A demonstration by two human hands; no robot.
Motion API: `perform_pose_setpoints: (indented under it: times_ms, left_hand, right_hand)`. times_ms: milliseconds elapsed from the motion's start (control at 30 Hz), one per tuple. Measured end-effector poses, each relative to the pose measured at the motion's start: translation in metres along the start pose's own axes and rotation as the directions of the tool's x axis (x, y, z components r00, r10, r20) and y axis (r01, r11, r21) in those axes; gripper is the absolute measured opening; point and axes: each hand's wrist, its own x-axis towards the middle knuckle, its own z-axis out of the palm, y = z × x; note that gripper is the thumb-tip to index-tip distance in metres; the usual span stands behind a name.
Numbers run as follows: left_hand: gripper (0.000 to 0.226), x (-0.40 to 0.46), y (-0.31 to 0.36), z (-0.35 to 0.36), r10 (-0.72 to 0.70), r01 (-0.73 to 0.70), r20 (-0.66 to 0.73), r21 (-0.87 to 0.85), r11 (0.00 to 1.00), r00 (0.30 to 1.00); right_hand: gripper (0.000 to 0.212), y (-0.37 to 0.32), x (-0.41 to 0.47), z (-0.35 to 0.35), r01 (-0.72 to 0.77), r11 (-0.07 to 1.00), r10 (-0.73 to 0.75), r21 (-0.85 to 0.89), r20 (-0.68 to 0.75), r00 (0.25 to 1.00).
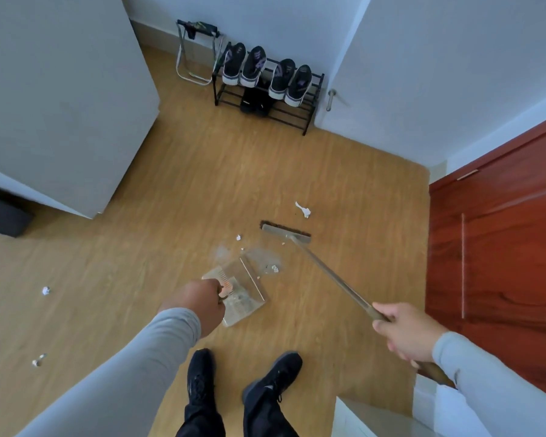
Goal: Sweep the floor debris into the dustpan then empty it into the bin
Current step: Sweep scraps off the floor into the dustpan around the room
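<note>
My left hand grips the handle of a clear plastic dustpan that lies on the wooden floor, its mouth facing away from me. My right hand holds the long broom handle; the broom head rests on the floor just beyond the dustpan. A small paper scrap and grey dust lie in the pan's mouth. Other white scraps lie beyond the broom, left of the broom head, and far left on the floor.
A black shoe rack with sneakers stands against the far wall beside a folded metal stool. A red-brown door is on the right, a white cabinet on the left. My two black shoes stand behind the dustpan.
</note>
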Motion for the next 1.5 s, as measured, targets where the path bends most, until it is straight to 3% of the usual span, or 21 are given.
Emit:
perform_pose_setpoints:
  times_ms: [167,300,367,600,733,867,933,1200,1333,1500]
  left_hand:
    - [0.03,0.003,0.004,0.006,0.0,0.0,-0.008,0.005,1.0,1.0]
    - [0.029,0.006,0.003,0.007,-0.006,0.006,-0.005,-0.008,1.0,1.0]
    - [0.031,0.005,0.003,0.005,-0.013,0.013,-0.002,-0.008,1.0,1.0]
    - [0.035,-0.001,0.007,0.0,-0.018,0.018,-0.011,-0.001,1.0,1.0]
    - [0.038,-0.003,0.008,-0.003,-0.028,0.028,-0.011,-0.012,1.0,1.0]
    - [0.039,-0.004,0.01,-0.003,-0.024,0.024,-0.017,0.007,1.0,1.0]
    - [0.038,-0.004,0.011,-0.003,-0.022,0.022,-0.017,0.011,1.0,1.0]
    - [0.028,0.004,0.008,0.007,-0.017,0.017,-0.027,0.0,1.0,0.999]
    - [0.026,0.005,0.006,0.008,-0.02,0.02,-0.029,-0.004,1.0,0.999]
    - [0.034,0.004,0.01,0.001,-0.022,0.022,-0.015,-0.001,1.0,1.0]
  right_hand:
    - [0.055,-0.076,0.054,-0.005,0.123,0.947,-0.126,-0.298,0.007,0.992]
    - [0.055,-0.104,0.085,0.005,0.157,0.773,-0.15,-0.614,0.062,0.987]
    - [0.055,-0.096,0.083,-0.001,0.136,0.705,-0.127,-0.696,0.064,0.99]
    - [0.065,-0.017,0.058,-0.043,0.004,0.633,-0.026,-0.774,-0.016,1.0]
    - [0.055,0.011,0.029,-0.069,0.035,0.705,-0.066,-0.708,-0.016,0.998]
    - [0.053,0.037,0.005,-0.095,0.033,0.928,-0.043,-0.371,-0.02,0.999]
    - [0.053,0.036,0.006,-0.104,0.028,0.974,-0.035,-0.225,-0.028,0.999]
    - [0.056,-0.039,0.099,-0.089,0.05,0.998,-0.053,-0.024,-0.148,0.988]
    - [0.056,-0.052,0.127,-0.06,-0.041,0.999,0.041,-0.004,-0.064,0.997]
    - [0.057,0.004,0.08,-0.033,-0.046,0.999,0.048,-0.025,0.078,0.996]
